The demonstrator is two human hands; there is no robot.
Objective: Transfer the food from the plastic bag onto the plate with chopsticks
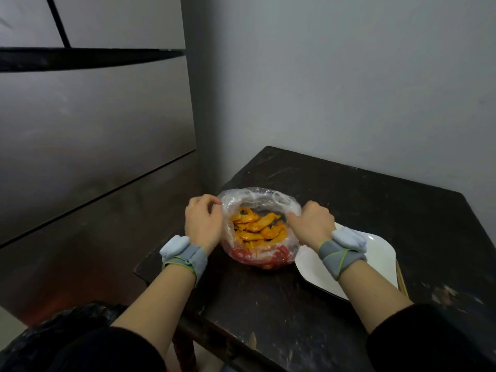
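Observation:
A clear plastic bag point(261, 197) sits open on the dark table, holding orange-yellow food pieces point(256, 228) with red sauce at the bottom. My left hand point(202, 222) pinches the bag's left rim. On the opposite rim my right hand point(312, 224) grips the plastic, so the mouth is spread wide. A white plate point(381, 253) lies just right of the bag, partly under my right wrist. Wooden chopsticks point(401, 279) rest on the table along the plate's right edge, held by no hand.
The dark worn table point(349, 200) stands in a corner against a grey wall. A large grey cabinet point(94, 157) rises at the left. A black bag point(67, 328) sits low at the left, beside the table's front corner.

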